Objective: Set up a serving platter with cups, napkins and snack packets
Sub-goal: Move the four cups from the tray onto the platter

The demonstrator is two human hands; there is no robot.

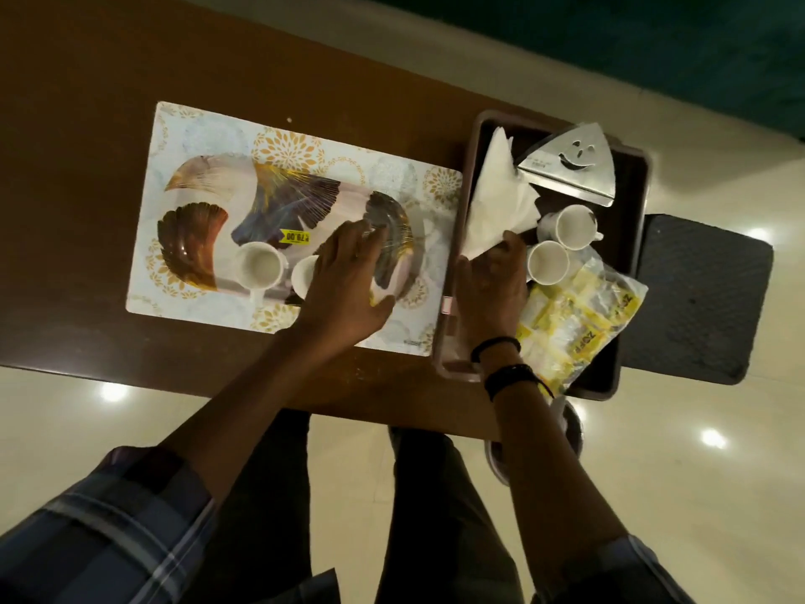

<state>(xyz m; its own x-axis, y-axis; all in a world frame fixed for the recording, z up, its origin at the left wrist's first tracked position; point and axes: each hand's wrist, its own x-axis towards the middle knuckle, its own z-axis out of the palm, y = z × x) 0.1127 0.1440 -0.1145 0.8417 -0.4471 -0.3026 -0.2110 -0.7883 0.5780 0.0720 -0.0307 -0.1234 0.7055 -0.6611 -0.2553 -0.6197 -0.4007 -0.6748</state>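
Napkins (501,189) pinched in right grip (490,289) over tray (641,189), just beside tray cups (570,226) and packets (575,316). Left grip (348,276), fingers spread and holding nothing, lies over platter (261,202) on tabletop (65,167), partly covering one of two platter cups (258,265).

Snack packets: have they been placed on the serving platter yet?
No, the yellow snack packets lie in the brown tray, to the right of the serving platter, which carries two white cups.

Table (87,167), 1 placemat (209,128), tray (629,220) perhaps overhanging.
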